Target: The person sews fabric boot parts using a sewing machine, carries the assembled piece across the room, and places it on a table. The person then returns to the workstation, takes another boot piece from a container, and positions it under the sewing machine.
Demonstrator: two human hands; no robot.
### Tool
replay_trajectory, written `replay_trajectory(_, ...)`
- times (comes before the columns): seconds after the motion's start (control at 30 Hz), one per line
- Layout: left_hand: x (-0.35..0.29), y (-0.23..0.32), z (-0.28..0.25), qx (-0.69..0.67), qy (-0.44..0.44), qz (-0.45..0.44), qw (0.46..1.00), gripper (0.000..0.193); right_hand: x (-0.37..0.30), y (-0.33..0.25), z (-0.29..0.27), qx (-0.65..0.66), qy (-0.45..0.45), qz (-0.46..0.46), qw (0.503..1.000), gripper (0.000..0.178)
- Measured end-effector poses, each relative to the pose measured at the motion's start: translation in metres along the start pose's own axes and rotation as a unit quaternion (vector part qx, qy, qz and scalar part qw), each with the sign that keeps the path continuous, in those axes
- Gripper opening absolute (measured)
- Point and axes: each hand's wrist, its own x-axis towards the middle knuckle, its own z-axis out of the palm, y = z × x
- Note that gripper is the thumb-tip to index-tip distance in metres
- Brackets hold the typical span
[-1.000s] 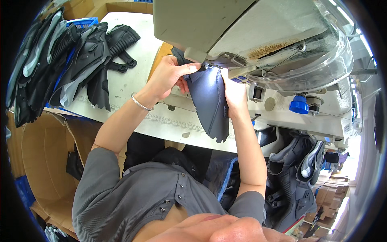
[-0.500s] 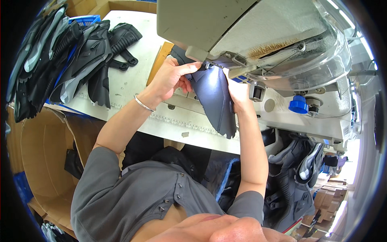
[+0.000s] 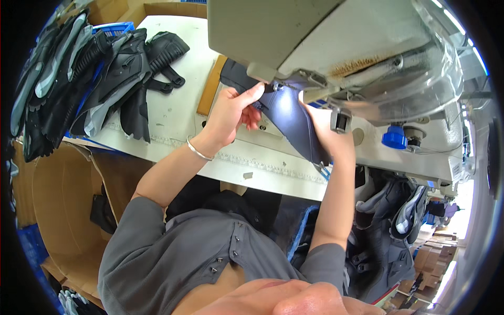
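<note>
Under the sewing machine head [image 3: 294,42], a dark leather-like piece [image 3: 291,118] with a stitched seam lies on the machine bed, lit by a bright spot. My left hand [image 3: 236,113] pinches its left edge between thumb and fingers, close to the presser foot [image 3: 277,86]. My right hand [image 3: 331,131] grips the right edge, its thumb reaching up toward the needle area; most of its fingers are hidden by the piece and the hand. The piece's lower end slants down to my right wrist, where a small blue bit [image 3: 324,171] shows.
Dark and grey sewn parts [image 3: 113,79] are heaped on the white table [image 3: 178,113] at the left, by a blue crate [image 3: 113,27]. A cardboard box [image 3: 65,199] stands below. More sewn parts [image 3: 380,236] hang at the right, below the machine's blue knob [image 3: 394,137].
The piece has turned, its lower end swinging right toward my right wrist. My right hand has moved right and slightly down, and the whole view has shifted a little.
</note>
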Motion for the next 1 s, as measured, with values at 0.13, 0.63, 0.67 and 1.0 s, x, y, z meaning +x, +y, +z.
replay_trajectory(0.13, 0.0, -0.002, -0.009, -0.053, -0.042, -0.081, 0.994, 0.027, -0.088, -0.076, 0.01, -0.103, 0.319, -0.159, 0.928, 0.062)
replay_trajectory(0.63, 0.009, 0.004, -0.013, -0.107, -0.077, -0.143, 0.981, 0.014, -0.015, -0.011, 0.03, -0.116, 0.495, -0.36, 0.782, 0.028)
replay_trajectory(0.67, 0.008, 0.007, -0.014, -0.108, -0.082, -0.143, 0.98, 0.014, -0.014, -0.012, 0.027, -0.126, 0.495, -0.365, 0.779, 0.027)
replay_trajectory(1.0, 0.022, 0.01, -0.039, -0.141, -0.098, -0.139, 0.975, 0.011, -0.022, -0.013, 0.031, -0.171, 0.506, -0.362, 0.764, 0.037)
